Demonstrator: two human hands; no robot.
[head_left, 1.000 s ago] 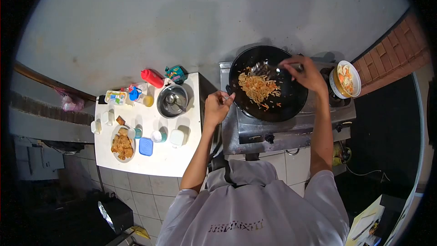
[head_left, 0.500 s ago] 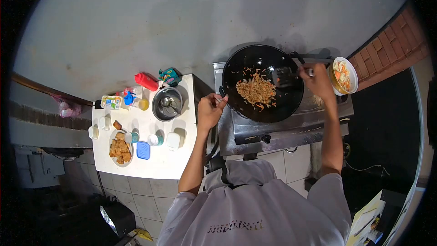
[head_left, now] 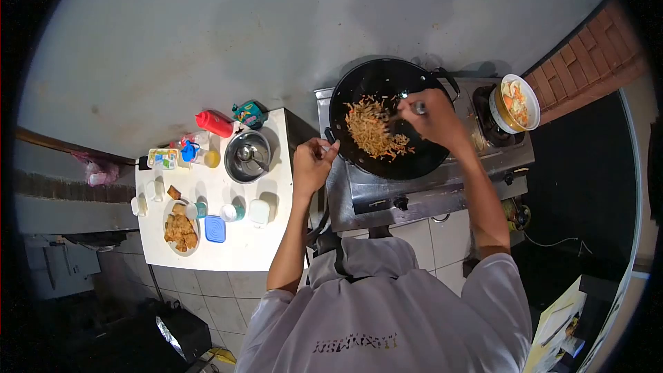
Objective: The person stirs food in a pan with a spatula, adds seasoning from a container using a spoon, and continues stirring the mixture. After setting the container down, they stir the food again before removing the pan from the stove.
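Note:
A black wok point(head_left: 428, 152) sits on the gas stove point(head_left: 414, 190) with shredded orange and yellow food point(head_left: 371, 131) inside. My right hand point(head_left: 435, 119) is over the wok, shut on a metal spatula point(head_left: 404, 108) whose blade lies in the food. My left hand point(head_left: 311, 162) grips the wok's handle at its left rim. A bowl of vegetables point(head_left: 514, 102) rests on the stove's right burner.
A white table point(head_left: 242, 242) to the left carries a red bottle point(head_left: 214, 123), a steel pot with a spoon point(head_left: 247, 155), a plate of fried pieces point(head_left: 181, 226), a blue lid point(head_left: 215, 228) and several small jars. Brick wall at the right.
My right hand has swung the spatula from the wok's right side to its middle, into the food. The food has shifted towards the left. My left hand stays on the handle.

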